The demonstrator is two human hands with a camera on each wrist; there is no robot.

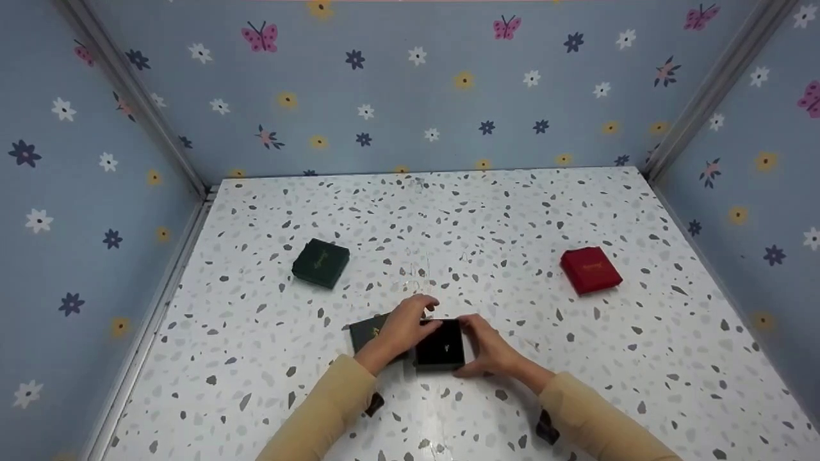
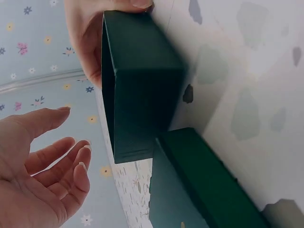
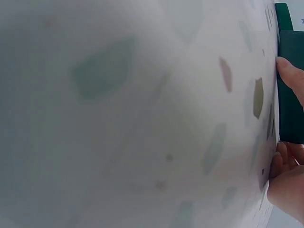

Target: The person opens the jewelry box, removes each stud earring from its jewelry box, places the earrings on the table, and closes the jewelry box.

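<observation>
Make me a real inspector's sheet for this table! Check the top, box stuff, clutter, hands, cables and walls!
Surface: white speckled table.
Job's things: open box base, black inside, holding a small shiny piece; green lid beside it.
Clutter: green box and red box, farther back.
Hands: left hand above lid and base, fingers loosely bent; right hand grips the base.
Cables: nothing seen.
Surroundings: blue walls, flowers, butterflies.

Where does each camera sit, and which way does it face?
Head: on the head, facing forward and down at the table; left hand, right hand and sleeves show.
Left wrist: on that wrist, facing the open box, lid and wallpaper; both hands show.
Right wrist: on that wrist, facing mostly the table; right hand at right edge.
Wrist views share the open box.
</observation>
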